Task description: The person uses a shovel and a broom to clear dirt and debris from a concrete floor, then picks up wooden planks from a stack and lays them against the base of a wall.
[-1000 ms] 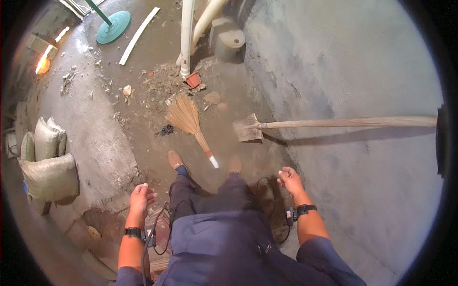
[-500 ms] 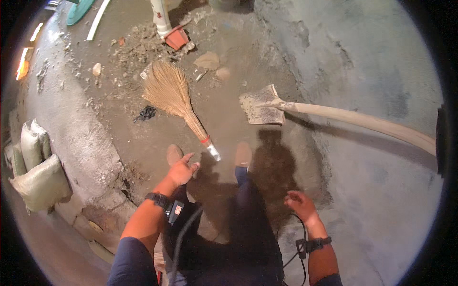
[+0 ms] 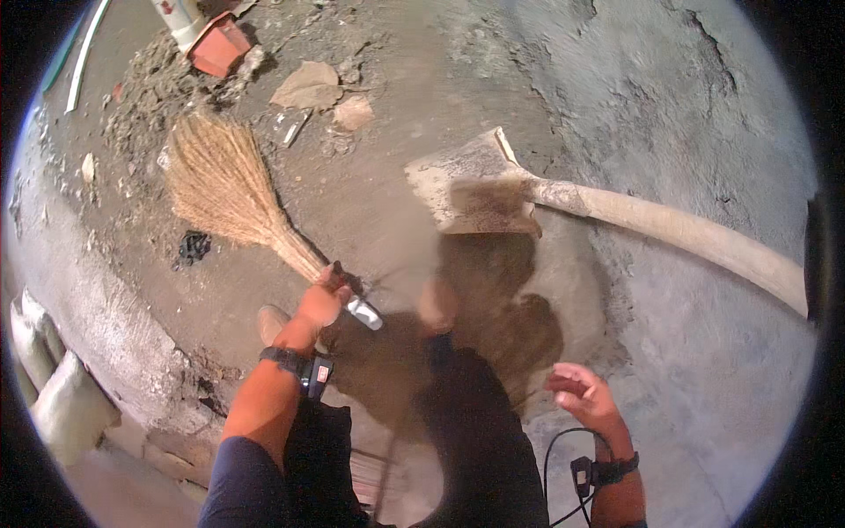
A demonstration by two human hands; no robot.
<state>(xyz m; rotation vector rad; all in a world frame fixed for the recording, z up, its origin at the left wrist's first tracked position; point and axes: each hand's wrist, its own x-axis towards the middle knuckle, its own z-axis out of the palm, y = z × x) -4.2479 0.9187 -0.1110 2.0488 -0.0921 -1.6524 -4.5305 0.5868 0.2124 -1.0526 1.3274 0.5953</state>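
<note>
A straw hand broom point(image 3: 231, 185) lies on the dirty floor, its bristles fanned toward the far left. My left hand point(image 3: 324, 299) is closed around its handle near the lower end, and the pale tip of the handle sticks out past my fingers. My right hand point(image 3: 588, 396) hangs low at the right, with loosely bent fingers apart from the thumb and nothing in them. Ahead of it a shovel point(image 3: 471, 180) lies with its mud-caked blade flat and its wooden handle running off to the right.
An orange-red pot-like piece point(image 3: 220, 46) sits by a white pipe point(image 3: 176, 19) amid rubble. Flat stone-like pieces point(image 3: 308, 86) and a crumpled black scrap point(image 3: 194, 247) lie about. Pale sacks point(image 3: 70, 405) stand at the left, and a rough grey wall point(image 3: 722, 123) rises at the right.
My left hand has reached forward and taken hold of the broom's handle. My right hand has shifted slightly right and down. The view has moved closer to the floor.
</note>
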